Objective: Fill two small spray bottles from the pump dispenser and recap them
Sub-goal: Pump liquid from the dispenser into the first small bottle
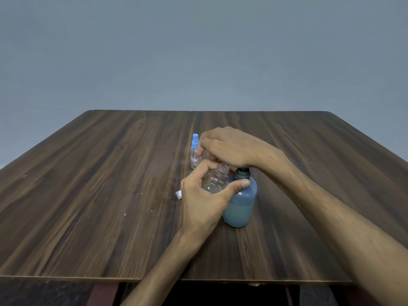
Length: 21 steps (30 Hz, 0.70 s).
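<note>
Left grip (204, 195): my fingers and thumb were curled round an uncapped clear spray bottle (215, 180), held tilted with its threaded neck up against the pump dispenser (240, 202); the thumb tip lay on the dispenser's shoulder.

Right grip (225, 146): my hand rested over the dispenser's dark pump head (242, 173), fingers bent downward past the open bottle's mouth. The spout was hidden beneath it, so I could not tell whether the fingers clasped it or merely pressed.

Pump dispenser: blue-grey, rounded, standing upright on the worktop (110, 195), its contents reaching most of the way up the body.

Second spray bottle (194, 153): clear, with a red-bordered label and blue spray cap fitted, standing just beyond my right hand. Its fill level was too small to read.

Loose item: a small whitish piece (178, 194) lay on the worktop just left of my left hand, possibly the removed cap; uncertain.

Progress, as judged: the first bottle was open and at the spout, filling under way, with little liquid visible inside. Recapping it remained, and likely the whole cycle for the second bottle.
</note>
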Available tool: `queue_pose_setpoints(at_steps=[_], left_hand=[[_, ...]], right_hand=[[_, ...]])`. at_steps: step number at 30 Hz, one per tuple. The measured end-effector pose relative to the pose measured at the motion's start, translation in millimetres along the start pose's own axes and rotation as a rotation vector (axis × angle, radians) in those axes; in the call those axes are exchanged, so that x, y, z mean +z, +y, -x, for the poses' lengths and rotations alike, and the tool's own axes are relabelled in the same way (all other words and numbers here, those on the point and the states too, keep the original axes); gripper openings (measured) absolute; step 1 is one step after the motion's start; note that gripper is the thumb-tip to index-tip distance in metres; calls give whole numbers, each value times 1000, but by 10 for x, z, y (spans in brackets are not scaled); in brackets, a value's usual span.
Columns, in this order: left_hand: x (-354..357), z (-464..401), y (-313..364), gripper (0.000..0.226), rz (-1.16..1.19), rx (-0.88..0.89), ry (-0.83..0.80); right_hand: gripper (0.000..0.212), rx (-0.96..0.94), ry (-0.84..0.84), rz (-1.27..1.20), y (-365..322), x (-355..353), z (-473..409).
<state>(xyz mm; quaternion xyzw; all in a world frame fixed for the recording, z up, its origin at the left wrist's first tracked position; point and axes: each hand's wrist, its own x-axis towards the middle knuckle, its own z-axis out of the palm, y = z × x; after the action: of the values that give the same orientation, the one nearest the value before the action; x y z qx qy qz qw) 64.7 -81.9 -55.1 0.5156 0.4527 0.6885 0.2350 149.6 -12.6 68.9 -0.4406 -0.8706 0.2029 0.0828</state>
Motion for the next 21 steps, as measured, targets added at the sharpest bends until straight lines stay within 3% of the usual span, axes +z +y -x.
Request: queue_pose_setpoints(at_steps=[4,21], left_hand=[[-4,5,5,33,-28,19,-9],[-5,2,5,35,3,46,4]], right_hand=[[34,-30,-1,-97,31,-69,-31],[47,25,-93,40,-55,45,-51]])
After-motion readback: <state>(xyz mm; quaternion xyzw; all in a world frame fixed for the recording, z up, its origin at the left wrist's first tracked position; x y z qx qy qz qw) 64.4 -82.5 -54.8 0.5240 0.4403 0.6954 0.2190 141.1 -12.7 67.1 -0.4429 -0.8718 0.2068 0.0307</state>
